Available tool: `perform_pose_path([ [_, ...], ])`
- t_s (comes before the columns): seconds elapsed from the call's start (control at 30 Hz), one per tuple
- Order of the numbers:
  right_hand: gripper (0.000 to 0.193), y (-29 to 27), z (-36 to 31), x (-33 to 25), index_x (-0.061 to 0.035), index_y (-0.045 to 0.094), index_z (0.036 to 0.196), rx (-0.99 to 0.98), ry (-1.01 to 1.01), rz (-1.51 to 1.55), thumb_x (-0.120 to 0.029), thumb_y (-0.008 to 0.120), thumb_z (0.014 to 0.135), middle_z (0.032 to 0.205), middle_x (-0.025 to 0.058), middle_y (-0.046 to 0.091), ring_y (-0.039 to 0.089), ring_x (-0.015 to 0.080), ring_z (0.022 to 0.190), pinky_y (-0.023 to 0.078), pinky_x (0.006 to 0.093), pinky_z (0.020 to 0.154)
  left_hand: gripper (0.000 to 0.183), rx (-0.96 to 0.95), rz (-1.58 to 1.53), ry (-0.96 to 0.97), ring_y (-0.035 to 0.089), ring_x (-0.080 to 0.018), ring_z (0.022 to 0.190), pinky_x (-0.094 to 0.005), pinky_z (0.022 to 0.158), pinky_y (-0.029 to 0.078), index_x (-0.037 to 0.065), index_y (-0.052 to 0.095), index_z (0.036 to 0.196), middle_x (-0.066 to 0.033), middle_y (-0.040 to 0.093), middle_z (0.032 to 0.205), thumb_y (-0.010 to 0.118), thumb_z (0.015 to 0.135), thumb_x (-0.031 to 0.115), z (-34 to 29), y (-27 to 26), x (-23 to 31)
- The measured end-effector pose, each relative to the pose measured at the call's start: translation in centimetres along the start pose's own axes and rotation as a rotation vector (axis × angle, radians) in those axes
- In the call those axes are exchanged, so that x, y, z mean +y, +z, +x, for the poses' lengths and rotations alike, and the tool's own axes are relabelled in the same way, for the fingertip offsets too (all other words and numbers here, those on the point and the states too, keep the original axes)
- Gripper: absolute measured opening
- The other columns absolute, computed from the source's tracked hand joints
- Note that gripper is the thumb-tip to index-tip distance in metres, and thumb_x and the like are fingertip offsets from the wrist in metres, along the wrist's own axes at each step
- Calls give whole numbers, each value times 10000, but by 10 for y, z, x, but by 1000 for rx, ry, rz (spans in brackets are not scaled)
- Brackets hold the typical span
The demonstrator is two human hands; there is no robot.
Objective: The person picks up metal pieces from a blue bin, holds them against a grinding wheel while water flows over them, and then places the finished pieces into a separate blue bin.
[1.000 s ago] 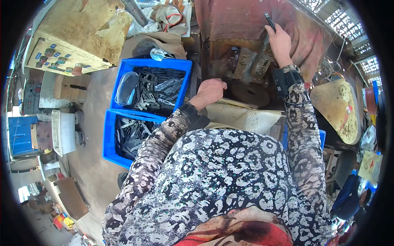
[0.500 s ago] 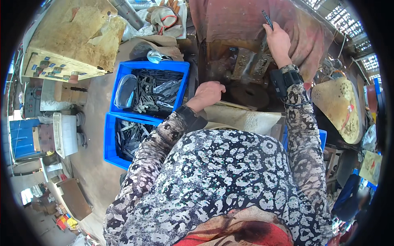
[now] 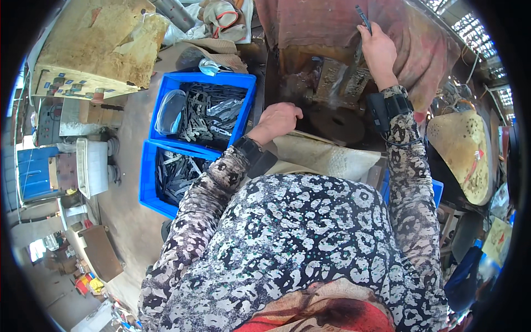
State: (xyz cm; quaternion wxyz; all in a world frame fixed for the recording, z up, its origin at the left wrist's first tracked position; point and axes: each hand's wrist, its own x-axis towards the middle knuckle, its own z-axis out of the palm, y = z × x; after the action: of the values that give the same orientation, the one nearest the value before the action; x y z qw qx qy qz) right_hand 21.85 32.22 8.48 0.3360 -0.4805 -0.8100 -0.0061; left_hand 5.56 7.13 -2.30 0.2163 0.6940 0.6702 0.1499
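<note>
- Two hands out over the machine (image 3: 272, 83), and the right hand (image 3: 379, 53) is the one with a grip: fingers curled firmly round a dark rod (image 3: 363, 17)
- Here's the rod, up at the far side, its top poking past the fist in front of the red cloth (image 3: 321, 25); whether it runs on into the machine below, I can't tell
- Over to the left hand (image 3: 278, 118), loosely curled at the near left edge, just beside the brown disc (image 3: 338, 124); anything under those fingers is hidden, so no telling whether it holds something
- Handling call: the rod looks stiff, slim and hard to break, likely metal; its weight is anyone's guess if it's fixed below
- Best hold, I'd judge, is a full wrap just below the tip, right where the fist sits; wet or oily skin could slip on it
- And the disc, lying flat with a hole in its middle: rigid and heavy by the look of it, perhaps gritty, better taken by the rim
- Around them, grimy brown surfaces, a blurred streak over the pale plate (image 3: 332, 80), and a whitish sack (image 3: 337, 157) along the near edge
- Left side now: two blue bins (image 3: 147, 177) of thin dark strips (image 3: 194, 113), a clear tub (image 3: 170, 113) in the farther one
- Beyond, a stained control box (image 3: 110, 44), gloves (image 3: 224, 19), and a worn concrete-looking floor (image 3: 119, 188) in a crowded workshop
</note>
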Motion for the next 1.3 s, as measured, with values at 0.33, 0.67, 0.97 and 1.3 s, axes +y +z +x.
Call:
perform_pose_path([
  [0.33, 391, 6, 3, -1, -178, 647, 1122, -97, 62, 42, -503, 532, 937, 901, 177, 694, 648, 403, 899, 504, 490, 770, 242, 46, 6, -67, 643, -284, 994, -398, 858, 525, 146, 731, 926, -86, 691, 986, 524, 815, 90, -1, -5, 3],
  [0.67, 369, 8, 6, 0, -180, 648, 1087, -87, 25, 86, -494, 539, 930, 902, 180, 694, 646, 409, 893, 504, 500, 764, 204, 74, 15, -46, 651, -308, 912, -415, 804, 528, 136, 724, 924, -86, 690, 932, 535, 851, 112, -1, -5, -1],
  [0.97, 366, 2, 7, -7, -169, 645, 1059, -138, 44, 69, -490, 518, 936, 908, 178, 693, 644, 403, 905, 497, 507, 779, 307, -79, 17, -118, 635, -294, 1038, -402, 897, 513, 161, 741, 976, -101, 694, 1064, 491, 813, 85, 0, -9, -2],
  [1.3, 355, 2, 8, -10, -176, 646, 1075, -142, 68, 61, -475, 511, 940, 931, 177, 693, 640, 401, 929, 492, 506, 799, 315, -96, 16, -122, 646, -316, 1009, -412, 891, 508, 158, 748, 965, -127, 705, 1020, 486, 803, 94, 2, -7, -5],
])
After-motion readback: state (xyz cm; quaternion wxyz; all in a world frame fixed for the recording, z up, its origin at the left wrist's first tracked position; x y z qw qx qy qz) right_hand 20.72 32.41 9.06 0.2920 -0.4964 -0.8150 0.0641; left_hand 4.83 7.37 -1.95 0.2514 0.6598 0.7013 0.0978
